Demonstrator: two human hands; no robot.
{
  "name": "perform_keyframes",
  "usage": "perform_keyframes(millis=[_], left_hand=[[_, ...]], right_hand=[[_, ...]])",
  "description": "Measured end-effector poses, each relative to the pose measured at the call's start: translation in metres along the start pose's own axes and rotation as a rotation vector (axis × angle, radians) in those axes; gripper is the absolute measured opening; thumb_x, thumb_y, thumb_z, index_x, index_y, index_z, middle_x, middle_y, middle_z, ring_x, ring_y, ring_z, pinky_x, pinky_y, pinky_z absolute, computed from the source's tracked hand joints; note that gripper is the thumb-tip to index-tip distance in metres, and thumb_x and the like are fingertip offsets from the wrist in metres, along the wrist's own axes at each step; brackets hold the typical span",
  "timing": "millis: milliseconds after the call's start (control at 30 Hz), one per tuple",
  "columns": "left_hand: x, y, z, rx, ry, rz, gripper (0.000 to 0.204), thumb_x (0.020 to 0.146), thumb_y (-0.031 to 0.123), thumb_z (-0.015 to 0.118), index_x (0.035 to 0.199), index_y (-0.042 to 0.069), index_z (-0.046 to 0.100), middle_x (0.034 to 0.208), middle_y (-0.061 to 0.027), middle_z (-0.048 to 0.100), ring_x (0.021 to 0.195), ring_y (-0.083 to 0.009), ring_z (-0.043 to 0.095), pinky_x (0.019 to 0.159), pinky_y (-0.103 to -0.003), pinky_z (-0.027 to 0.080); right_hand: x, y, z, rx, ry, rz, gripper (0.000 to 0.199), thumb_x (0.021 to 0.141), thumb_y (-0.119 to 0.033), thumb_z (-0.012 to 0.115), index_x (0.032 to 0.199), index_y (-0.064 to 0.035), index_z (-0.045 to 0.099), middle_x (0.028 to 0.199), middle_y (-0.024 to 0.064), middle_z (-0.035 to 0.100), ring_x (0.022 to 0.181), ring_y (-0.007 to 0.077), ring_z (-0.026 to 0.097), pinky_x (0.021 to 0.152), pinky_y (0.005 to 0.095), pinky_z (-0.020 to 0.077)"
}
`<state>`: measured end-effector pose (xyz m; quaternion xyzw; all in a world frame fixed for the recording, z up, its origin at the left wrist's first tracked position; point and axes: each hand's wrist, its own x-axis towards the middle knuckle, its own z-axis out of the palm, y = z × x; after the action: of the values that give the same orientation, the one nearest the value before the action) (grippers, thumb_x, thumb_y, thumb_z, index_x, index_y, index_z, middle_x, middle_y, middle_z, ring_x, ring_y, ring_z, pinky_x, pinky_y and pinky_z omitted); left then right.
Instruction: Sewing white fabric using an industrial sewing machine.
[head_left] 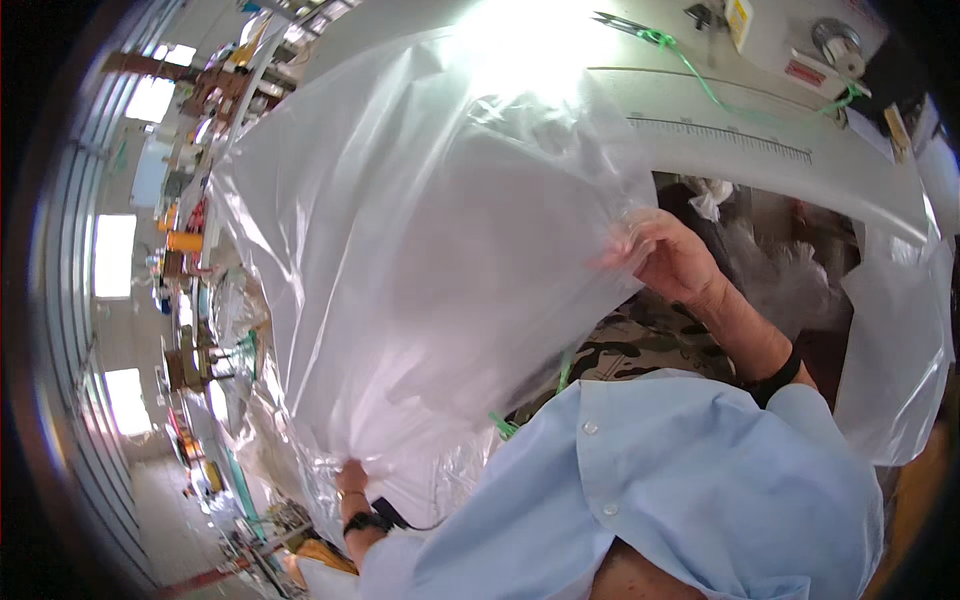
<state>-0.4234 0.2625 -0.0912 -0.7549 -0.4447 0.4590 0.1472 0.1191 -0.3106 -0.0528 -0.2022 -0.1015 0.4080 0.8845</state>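
A large, translucent plastic sheet (470,230) spreads over the pale worktable and hangs down towards my lap, with creases along its left side. My right hand (675,258) pinches the sheet's right edge, its fingertips slightly blurred and partly behind the film. Low on the left, my left hand (352,478) is closed on the sheet's bunched lower edge. Whether the sheet is a single layer or a bag, I cannot tell.
Thread snips (625,25) on a green cord (690,70) lie near a sewing machine (810,45). A ruler scale (720,135) marks the table. More plastic film (895,340) hangs at the right. Cluttered benches (200,300) line the left.
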Motion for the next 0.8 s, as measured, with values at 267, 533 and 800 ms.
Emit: perform_keyframes(millis=[267, 533, 800], left_hand=[[-0.116, 0.09, -0.092, -0.275, -0.04, 0.588, 0.018, 0.084, 0.011, 0.055, 0.09, 0.002, 0.069, 0.087, -0.0201, 0.068, 0.085, -0.0352, 0.067, 0.075, -0.044, 0.052], [-0.244, 0.297, -0.31, -0.678, 1.113, 0.969, 0.042, 0.084, 0.018, 0.071, 0.118, -0.001, 0.056, 0.11, -0.0177, 0.062, 0.104, -0.0348, 0.06, 0.085, -0.043, 0.048], [-0.145, 0.372, -0.276, -0.745, 1.178, 0.647, 0.032, 0.083, 0.021, 0.072, 0.102, 0.003, 0.055, 0.097, -0.0122, 0.056, 0.099, -0.0345, 0.055, 0.082, -0.046, 0.046]], right_hand=[[-0.006, -0.017, -0.004, -0.845, 0.066, 0.112, 0.02, 0.089, -0.017, 0.055, 0.084, -0.0009, 0.066, 0.082, 0.0049, 0.068, 0.08, 0.01, 0.062, 0.081, 0.0253, 0.0497], [-0.007, -0.006, -0.004, -0.885, 0.113, 0.165, 0.016, 0.09, -0.016, 0.059, 0.087, -0.0011, 0.066, 0.081, -0.0004, 0.064, 0.077, 0.0073, 0.058, 0.076, 0.024, 0.0482], [-0.014, -0.028, 0.082, -1.729, 0.256, -0.422, 0.017, 0.089, -0.019, 0.064, 0.091, -0.0032, 0.057, 0.087, 0.0139, 0.062, 0.078, 0.0264, 0.063, 0.069, 0.0341, 0.0519]])
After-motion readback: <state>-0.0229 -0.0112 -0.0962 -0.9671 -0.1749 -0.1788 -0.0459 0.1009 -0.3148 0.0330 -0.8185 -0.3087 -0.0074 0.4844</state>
